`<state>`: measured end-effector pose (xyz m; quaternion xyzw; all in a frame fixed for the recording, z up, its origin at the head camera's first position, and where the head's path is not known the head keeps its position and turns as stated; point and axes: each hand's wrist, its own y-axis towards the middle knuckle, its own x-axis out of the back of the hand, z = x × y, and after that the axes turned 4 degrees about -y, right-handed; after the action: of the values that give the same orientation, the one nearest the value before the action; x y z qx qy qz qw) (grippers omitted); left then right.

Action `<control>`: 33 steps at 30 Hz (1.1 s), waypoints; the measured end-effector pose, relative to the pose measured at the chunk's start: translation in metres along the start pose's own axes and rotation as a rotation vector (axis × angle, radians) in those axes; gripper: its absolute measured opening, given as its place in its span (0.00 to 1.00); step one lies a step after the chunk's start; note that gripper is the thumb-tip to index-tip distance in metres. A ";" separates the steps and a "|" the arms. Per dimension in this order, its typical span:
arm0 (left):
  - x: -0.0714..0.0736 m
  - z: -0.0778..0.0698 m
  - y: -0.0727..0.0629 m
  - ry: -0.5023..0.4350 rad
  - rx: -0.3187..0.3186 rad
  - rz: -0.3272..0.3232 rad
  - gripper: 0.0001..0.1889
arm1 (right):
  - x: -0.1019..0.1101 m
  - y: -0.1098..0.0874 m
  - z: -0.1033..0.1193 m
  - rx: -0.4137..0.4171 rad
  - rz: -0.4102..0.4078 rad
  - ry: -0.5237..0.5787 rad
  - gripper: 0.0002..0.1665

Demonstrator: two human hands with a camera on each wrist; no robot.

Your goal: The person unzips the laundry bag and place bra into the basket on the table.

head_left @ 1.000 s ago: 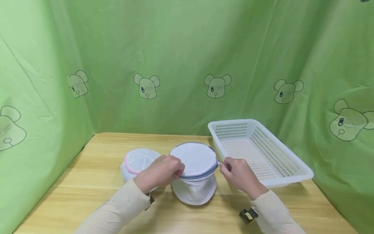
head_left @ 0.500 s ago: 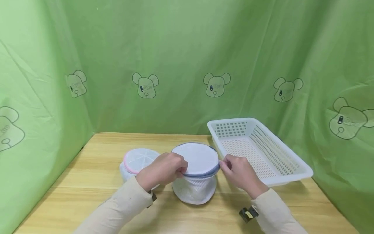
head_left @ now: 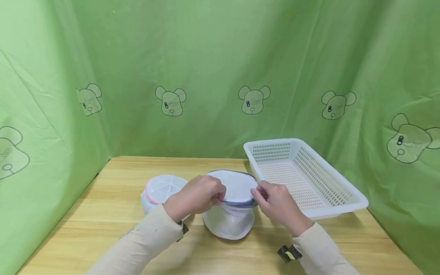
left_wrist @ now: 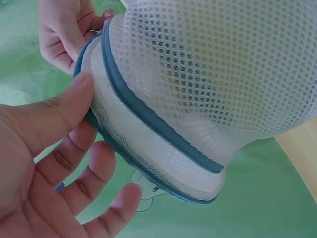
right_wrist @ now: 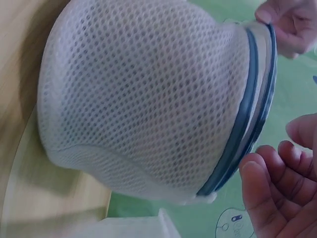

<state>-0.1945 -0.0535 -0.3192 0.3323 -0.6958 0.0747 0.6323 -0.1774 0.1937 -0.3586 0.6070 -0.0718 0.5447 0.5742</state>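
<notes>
A round white mesh laundry bag (head_left: 230,221) with a blue zipped rim stands on the table. My left hand (head_left: 203,194) pinches its upper rim, thumb on the near side, as the left wrist view shows. Two blue edges stand apart there, with a pale strip (left_wrist: 143,134) between them. At the bag's right side is my right hand (head_left: 276,200), fingers loosely curved against the rim and thumb over the lid. In the right wrist view a gap shows between its thumb and fingers (right_wrist: 255,183); nothing is visible in it. The zip pull is hidden.
A second mesh bag with a pink rim (head_left: 156,193) stands left, partly behind my left forearm. A white perforated plastic basket (head_left: 256,162) sits at the right back of the wooden table (head_left: 137,166). Green cloth (head_left: 213,57) encloses the back and sides.
My right hand has left the zip pull it held at the rim's right and shifted left over the lid edge. My left hand and the bag's top have moved slightly right.
</notes>
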 end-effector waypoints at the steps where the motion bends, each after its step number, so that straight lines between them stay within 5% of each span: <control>1: 0.001 -0.001 0.001 0.001 -0.002 -0.004 0.12 | 0.000 0.000 0.002 0.003 0.006 0.012 0.13; 4: 0.002 -0.003 0.004 0.006 -0.009 -0.027 0.11 | 0.001 0.001 0.009 0.000 0.054 0.064 0.10; 11: 0.007 -0.008 0.008 0.044 -0.033 -0.112 0.10 | -0.002 0.005 0.020 0.056 0.121 0.094 0.20; 21: 0.005 -0.009 0.006 0.040 -0.041 -0.228 0.07 | -0.008 0.007 0.021 0.163 -0.007 0.014 0.09; 33: 0.003 0.003 -0.011 -0.061 0.091 -0.324 0.09 | -0.013 0.005 0.010 0.133 -0.112 -0.001 0.07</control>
<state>-0.1907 -0.0641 -0.3203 0.4704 -0.6479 -0.0069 0.5990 -0.1805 0.1774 -0.3632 0.6472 -0.0016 0.5148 0.5622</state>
